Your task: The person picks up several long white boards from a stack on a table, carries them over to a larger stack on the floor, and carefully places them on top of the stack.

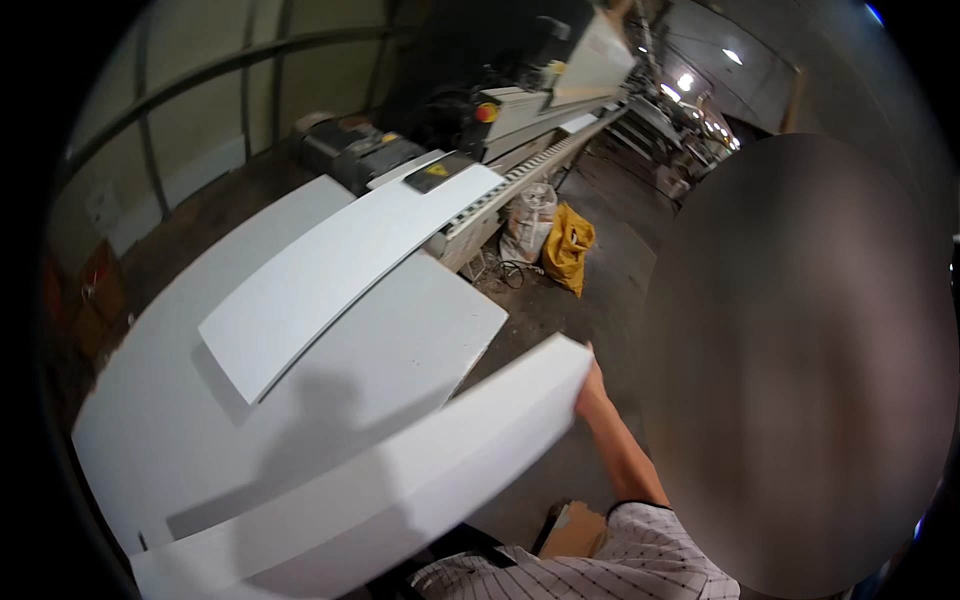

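A long white board [480, 430] stretches across the lower part of the head view, held tilted above a table. My right hand [588, 388] is closed around its far right end, with most of the fingers hidden behind the board. My left hand does not show; the near left end of the board runs out at the lower edge. Beyond it, a second long white board [340, 270] lies with its near end over the pale grey table [420, 320] and its far end at a machine [490, 165].
A red and yellow button [487, 112] sits on the machine beside its long rail. A whitish sack [528, 222] and a yellow sack [570, 248] stand on the floor under the rail. Brown cardboard [574, 530] is near my sleeve. A large blurred patch hides the right side.
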`<state>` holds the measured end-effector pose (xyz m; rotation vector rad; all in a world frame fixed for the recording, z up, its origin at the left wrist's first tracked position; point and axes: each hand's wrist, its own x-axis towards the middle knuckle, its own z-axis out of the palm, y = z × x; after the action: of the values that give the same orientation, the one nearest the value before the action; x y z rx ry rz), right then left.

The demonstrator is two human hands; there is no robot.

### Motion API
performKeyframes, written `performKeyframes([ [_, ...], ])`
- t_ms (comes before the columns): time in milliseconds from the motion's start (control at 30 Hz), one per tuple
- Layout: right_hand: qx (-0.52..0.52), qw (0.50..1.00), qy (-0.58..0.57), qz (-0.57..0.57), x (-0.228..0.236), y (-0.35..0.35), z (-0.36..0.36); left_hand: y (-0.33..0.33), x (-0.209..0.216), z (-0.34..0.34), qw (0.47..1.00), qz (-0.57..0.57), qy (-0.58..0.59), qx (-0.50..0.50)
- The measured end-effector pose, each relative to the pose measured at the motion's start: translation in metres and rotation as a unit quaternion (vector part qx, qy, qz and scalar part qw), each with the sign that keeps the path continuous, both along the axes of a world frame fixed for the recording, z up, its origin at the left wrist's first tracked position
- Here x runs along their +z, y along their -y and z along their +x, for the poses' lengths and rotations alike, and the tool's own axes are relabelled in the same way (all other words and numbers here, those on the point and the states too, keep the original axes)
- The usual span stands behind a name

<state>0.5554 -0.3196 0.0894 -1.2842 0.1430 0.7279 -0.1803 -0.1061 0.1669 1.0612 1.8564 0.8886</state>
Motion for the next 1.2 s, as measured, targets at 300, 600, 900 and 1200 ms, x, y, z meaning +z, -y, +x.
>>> performKeyframes([
  [300,-0.288,0.951,-0.094,-0.058,-0.047,0.383,-0.281,-0.124,-0.036,0.153,0.916,-0.068,0.122,-0.375],
  [600,-0.624,0.734,-0.256,-0.077,-0.049,0.515,-0.732,0.032,-0.076,0.357,0.689,-0.163,-0.052,-0.704],
  [900,-0.778,0.551,-0.302,-0.028,-0.082,0.477,-1.1,0.298,-0.099,0.312,0.415,-0.148,-0.124,-0.889],
  [1200,-0.781,0.529,-0.329,-0.048,-0.105,0.508,-1.331,0.462,-0.143,0.158,0.338,-0.127,-0.238,-0.902],
])
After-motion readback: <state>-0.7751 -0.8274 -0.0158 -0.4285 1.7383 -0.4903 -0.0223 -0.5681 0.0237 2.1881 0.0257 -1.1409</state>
